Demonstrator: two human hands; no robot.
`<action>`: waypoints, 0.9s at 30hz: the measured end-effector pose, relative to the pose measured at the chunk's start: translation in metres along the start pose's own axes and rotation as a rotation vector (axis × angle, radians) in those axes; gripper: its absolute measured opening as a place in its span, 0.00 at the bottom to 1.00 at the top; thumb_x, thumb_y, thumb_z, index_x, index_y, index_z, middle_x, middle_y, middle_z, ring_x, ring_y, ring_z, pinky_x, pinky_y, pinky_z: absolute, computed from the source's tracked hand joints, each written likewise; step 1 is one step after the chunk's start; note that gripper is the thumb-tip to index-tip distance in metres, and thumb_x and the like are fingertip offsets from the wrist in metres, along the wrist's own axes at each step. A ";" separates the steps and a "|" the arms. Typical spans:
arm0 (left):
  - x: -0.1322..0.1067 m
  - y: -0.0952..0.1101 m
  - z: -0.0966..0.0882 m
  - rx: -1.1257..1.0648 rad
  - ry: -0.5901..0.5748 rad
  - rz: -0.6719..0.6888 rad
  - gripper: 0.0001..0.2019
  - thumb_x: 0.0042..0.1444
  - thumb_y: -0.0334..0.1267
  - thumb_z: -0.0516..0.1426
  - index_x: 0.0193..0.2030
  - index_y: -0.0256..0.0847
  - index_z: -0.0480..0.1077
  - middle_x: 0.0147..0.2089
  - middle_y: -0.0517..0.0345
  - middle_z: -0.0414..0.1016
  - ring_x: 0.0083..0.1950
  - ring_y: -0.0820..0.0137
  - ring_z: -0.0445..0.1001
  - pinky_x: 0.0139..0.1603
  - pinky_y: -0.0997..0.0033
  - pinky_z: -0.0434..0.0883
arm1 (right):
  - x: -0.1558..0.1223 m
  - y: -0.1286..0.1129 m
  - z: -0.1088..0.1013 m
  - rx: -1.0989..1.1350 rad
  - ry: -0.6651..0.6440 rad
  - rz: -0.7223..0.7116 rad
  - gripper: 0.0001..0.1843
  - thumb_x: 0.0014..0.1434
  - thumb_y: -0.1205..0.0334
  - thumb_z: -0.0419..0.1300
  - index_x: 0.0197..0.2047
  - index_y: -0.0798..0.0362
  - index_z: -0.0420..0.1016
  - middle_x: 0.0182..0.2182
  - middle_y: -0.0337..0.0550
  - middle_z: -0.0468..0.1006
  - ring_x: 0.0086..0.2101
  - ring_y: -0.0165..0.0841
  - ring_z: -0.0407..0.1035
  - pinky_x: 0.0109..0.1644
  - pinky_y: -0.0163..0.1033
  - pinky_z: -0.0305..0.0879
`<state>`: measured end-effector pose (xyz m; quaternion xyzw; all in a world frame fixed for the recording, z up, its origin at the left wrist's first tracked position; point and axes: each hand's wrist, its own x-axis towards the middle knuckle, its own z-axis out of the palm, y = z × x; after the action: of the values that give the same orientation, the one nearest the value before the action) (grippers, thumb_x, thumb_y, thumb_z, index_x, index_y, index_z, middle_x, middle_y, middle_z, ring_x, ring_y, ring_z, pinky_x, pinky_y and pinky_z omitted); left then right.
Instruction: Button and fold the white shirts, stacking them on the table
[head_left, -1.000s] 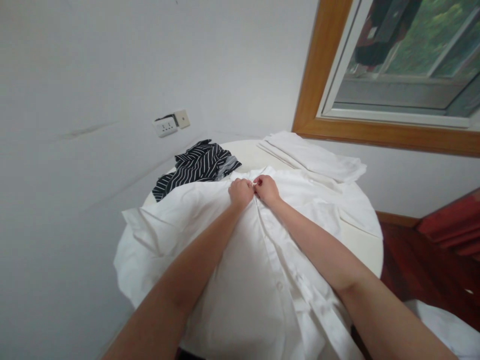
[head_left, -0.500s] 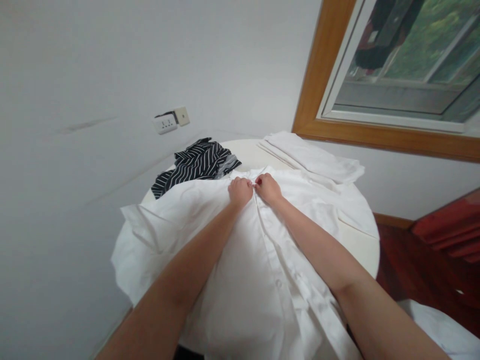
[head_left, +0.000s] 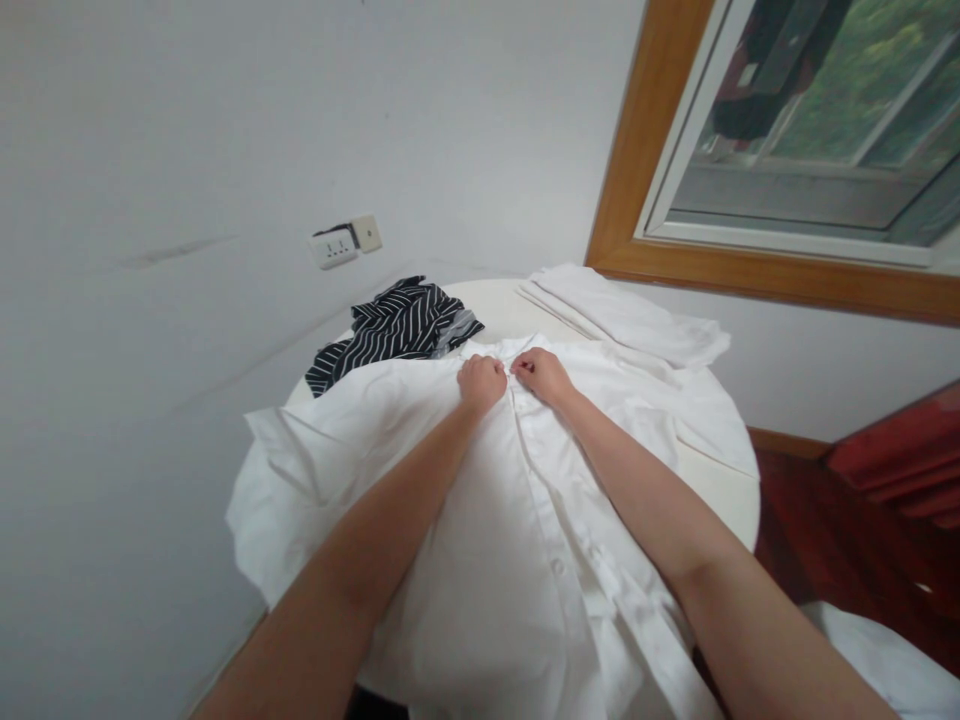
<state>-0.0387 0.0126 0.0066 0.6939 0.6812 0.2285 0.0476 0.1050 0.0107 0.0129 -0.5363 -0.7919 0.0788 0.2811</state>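
Observation:
A white button-up shirt (head_left: 480, 560) lies spread over a round table, its collar toward the wall and its front placket running down toward me. Near the collar, my left hand (head_left: 482, 382) is closed on the placket edge, fingers curled into the cloth. Just to its right, my right hand (head_left: 541, 374) pinches at the other front edge, thumb and fingertips together. Between the two hands is a narrow gap. Whether a button sits in the fingertips is too small to tell. Farther down the placket a button (head_left: 557, 567) shows.
Behind the shirt lie a black-and-white striped garment (head_left: 397, 325) and a folded white cloth (head_left: 630, 315) on the cream table (head_left: 724, 495). A wall with a socket (head_left: 334, 248) borders the table, and a wood-framed window (head_left: 750, 270) stands at the right.
My right hand has shifted slightly right, widening the gap from my left hand. My left hand stays on the placket, and the shirt lies much as before.

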 end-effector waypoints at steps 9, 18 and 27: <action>0.004 -0.002 0.005 -0.076 0.091 0.053 0.13 0.62 0.37 0.49 0.45 0.40 0.74 0.47 0.47 0.74 0.51 0.62 0.71 0.51 0.65 0.67 | -0.003 -0.005 0.010 0.107 0.163 0.099 0.07 0.58 0.64 0.58 0.38 0.52 0.77 0.36 0.42 0.74 0.35 0.31 0.68 0.42 0.35 0.62; 0.009 -0.005 0.008 -0.126 0.111 0.074 0.14 0.62 0.35 0.48 0.45 0.37 0.74 0.45 0.47 0.77 0.51 0.63 0.71 0.54 0.67 0.66 | -0.006 -0.012 0.010 0.123 0.232 0.044 0.09 0.59 0.65 0.55 0.40 0.53 0.76 0.36 0.42 0.73 0.35 0.32 0.67 0.44 0.35 0.63; 0.007 -0.003 0.006 -0.111 0.089 0.047 0.15 0.62 0.36 0.48 0.47 0.39 0.74 0.47 0.49 0.76 0.52 0.64 0.71 0.55 0.68 0.65 | -0.007 -0.013 0.008 0.054 0.172 0.060 0.12 0.61 0.64 0.52 0.40 0.52 0.77 0.38 0.43 0.75 0.37 0.32 0.69 0.45 0.35 0.62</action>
<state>-0.0399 0.0209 0.0018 0.6950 0.6526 0.2974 0.0505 0.0919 0.0006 0.0098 -0.5568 -0.7460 0.0619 0.3600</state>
